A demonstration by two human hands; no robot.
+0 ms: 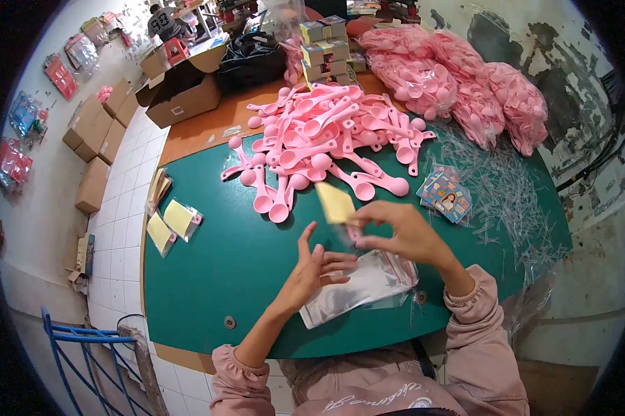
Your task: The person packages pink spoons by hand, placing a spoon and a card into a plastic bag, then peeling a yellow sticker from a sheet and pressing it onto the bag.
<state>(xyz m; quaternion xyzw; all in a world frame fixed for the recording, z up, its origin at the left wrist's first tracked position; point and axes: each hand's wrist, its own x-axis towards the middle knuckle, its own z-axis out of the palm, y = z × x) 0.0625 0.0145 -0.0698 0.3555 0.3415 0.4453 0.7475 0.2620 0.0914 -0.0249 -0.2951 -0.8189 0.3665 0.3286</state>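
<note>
My right hand (399,232) pinches a small clear packet with a yellow card (336,202) and something pink in it, blurred by motion. Below and left of it, my left hand (314,272) has its fingers spread and holds nothing, over the left part of a stack of clear plastic bags (357,290). Beyond both hands lies a large pile of pink spoons (312,139). Two packets with yellow cards (180,218) lie at the table's left edge, beside a further bundle of packets (158,189).
Blue printed cards (447,195) and clear plastic strips (510,201) lie on the right of the green table (208,277). Bags of pink spoons (465,83), card stacks (324,52) and an open carton (180,97) stand behind. A person (163,22) is far back left.
</note>
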